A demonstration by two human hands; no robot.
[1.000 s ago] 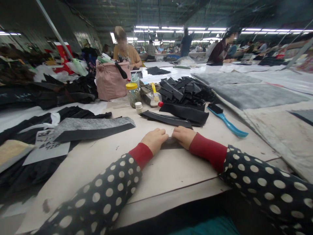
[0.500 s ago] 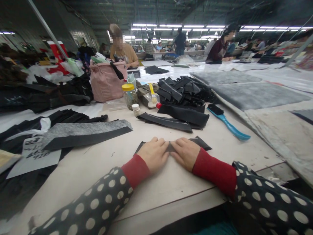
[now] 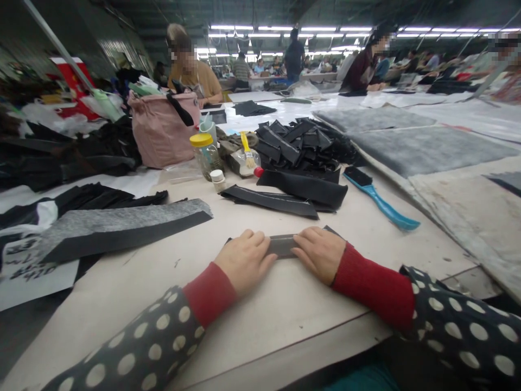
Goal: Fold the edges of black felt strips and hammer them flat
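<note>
A dark fabric strip lies lengthwise on the pale tabletop, its middle showing between my hands. My left hand grips the strip's left part, fingers bent over it and thumb along the near edge. On the right part, my right hand holds it the same way, fingers together. Both hands hide much of the strip, though its right end sticks out past my right hand. Just beyond lie more black strips, and a folded black piece overlaps them.
A blue-handled brush lies at the right. Behind are a pile of black pieces, a yellow-lidded jar, a small white bottle, a yellow paintbrush and a pink bag. Grey-black strips lie left.
My hands have moved apart along the strip, left hand leftward and right hand rightward, baring more of its middle. The view has shifted slightly.
</note>
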